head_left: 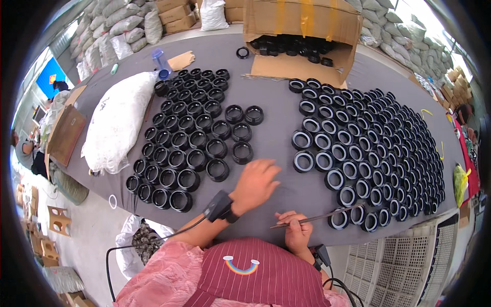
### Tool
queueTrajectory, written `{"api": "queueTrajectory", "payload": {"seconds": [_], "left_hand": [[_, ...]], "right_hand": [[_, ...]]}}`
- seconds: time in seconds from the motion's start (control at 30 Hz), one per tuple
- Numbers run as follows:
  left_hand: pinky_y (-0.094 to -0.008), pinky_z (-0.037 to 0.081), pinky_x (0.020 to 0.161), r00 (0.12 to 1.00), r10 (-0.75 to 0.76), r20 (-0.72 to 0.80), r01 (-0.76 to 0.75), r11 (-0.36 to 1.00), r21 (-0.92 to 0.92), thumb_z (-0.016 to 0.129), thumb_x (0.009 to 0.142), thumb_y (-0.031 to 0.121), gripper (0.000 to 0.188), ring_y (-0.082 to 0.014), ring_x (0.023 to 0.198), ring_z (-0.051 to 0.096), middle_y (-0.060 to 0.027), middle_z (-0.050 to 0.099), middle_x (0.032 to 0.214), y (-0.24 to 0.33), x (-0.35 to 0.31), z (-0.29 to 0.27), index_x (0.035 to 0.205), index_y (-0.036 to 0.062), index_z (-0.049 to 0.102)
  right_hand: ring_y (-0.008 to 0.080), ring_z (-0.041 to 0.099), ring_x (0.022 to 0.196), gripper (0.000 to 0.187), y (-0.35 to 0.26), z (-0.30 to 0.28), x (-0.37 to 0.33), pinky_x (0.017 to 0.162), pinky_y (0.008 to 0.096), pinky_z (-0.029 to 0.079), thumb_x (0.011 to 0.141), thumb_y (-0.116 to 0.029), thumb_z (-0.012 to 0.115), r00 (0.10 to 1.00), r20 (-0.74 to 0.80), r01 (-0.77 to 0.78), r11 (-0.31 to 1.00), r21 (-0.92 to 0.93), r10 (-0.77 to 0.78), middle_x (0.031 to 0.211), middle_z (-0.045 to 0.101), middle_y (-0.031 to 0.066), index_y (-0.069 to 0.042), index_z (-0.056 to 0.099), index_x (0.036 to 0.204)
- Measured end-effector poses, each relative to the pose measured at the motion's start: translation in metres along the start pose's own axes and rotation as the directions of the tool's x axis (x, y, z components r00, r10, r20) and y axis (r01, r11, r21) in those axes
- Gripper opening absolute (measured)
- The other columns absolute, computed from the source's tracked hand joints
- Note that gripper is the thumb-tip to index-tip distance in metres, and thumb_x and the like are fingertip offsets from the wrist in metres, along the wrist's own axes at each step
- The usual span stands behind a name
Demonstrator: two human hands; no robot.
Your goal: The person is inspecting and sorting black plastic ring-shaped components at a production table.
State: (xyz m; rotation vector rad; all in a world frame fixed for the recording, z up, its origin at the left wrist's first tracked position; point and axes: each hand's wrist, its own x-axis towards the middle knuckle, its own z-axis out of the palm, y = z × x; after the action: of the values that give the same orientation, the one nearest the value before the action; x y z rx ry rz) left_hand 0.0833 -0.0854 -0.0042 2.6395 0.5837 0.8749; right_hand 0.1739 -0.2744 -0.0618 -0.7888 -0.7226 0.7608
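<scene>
My left hand (255,187) hovers over the table's near middle, beside the nearest black rings, its fingers loosely spread with nothing seen in them. Closed around a thin dark stick (327,217) is my right hand (297,233), near the front edge. The stick's far end reaches over the light-lined rings on the right. Several rows of plain black rings (217,169) stand on the left half. A larger, dense group of black rings with pale inner liners (335,179) covers the right half.
A full white sack (120,120) lies on the left of the grey table (271,143). At the back, an open cardboard box (302,71) holds black rings. A clear bottle (159,60) lies behind the left rows. Plastic crates (394,261) stand below the right edge.
</scene>
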Motion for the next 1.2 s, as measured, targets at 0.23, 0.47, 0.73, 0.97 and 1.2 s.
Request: {"api": "queueTrajectory", "payload": {"seconds": [0.23,0.47,0.73,0.97,1.2], "left_hand": [[-0.0471,0.044,0.101,0.994,-0.093,0.064,0.102,0.984,-0.144,0.082,0.073,0.025,0.07,-0.0388,0.12,0.053,-0.0199,0.054,0.132,0.018,0.057,0.08,0.132,0.0027,0.05],[-0.0465,0.043,0.102,0.976,-0.083,0.201,0.135,0.956,-0.26,0.079,0.069,0.018,0.071,-0.0401,0.119,0.053,-0.0198,0.056,0.126,0.025,-0.007,0.03,0.131,0.0013,0.05],[-0.0441,0.047,0.103,0.967,-0.017,0.254,0.148,0.848,-0.509,0.085,0.074,0.02,0.065,-0.0413,0.126,0.051,-0.0226,0.05,0.137,0.019,-0.101,-0.021,0.127,0.004,0.053],[-0.043,0.048,0.1,0.964,0.109,0.242,0.019,0.882,-0.471,0.078,0.081,0.015,0.027,-0.0394,0.122,0.054,-0.0224,0.05,0.137,0.016,-0.105,-0.021,0.103,0.0055,0.065],[-0.0433,0.05,0.098,0.965,0.105,0.24,0.028,0.871,-0.491,0.076,0.08,0.013,0.022,-0.0394,0.12,0.057,-0.022,0.053,0.136,0.017,-0.104,-0.024,0.096,0.0043,0.064]], "right_hand": [[0.0274,0.063,0.087,0.021,-0.003,-0.001,-0.008,0.087,0.0492,0.055,0.1,-0.013,0.052,0.999,-0.026,0.032,0.996,-0.089,-0.034,0.092,0.064,0.0223,0.004,0.059,0.09],[0.0291,0.063,0.092,0.017,-0.006,-0.01,-0.008,0.09,0.0488,0.053,0.1,-0.01,0.05,0.98,-0.199,-0.001,0.994,-0.106,-0.02,0.092,0.066,0.0203,0.004,0.06,0.096],[0.0261,0.067,0.098,0.009,-0.018,0.005,0.005,0.108,0.0532,0.044,0.09,0.001,0.059,0.96,0.261,0.239,0.793,-0.561,-0.104,0.092,0.072,0.0094,-0.001,0.067,0.094],[0.0262,0.067,0.093,0.006,-0.015,0.009,0.002,0.107,0.0542,0.044,0.088,0.001,0.062,0.959,0.278,0.227,0.76,-0.609,-0.063,0.088,0.071,0.0093,-0.002,0.068,0.089],[0.0293,0.066,0.087,0.004,-0.032,0.012,0.009,0.101,0.0522,0.05,0.086,0.002,0.064,0.949,0.314,0.223,0.72,-0.657,-0.007,0.084,0.067,0.0122,-0.001,0.064,0.083]]}}
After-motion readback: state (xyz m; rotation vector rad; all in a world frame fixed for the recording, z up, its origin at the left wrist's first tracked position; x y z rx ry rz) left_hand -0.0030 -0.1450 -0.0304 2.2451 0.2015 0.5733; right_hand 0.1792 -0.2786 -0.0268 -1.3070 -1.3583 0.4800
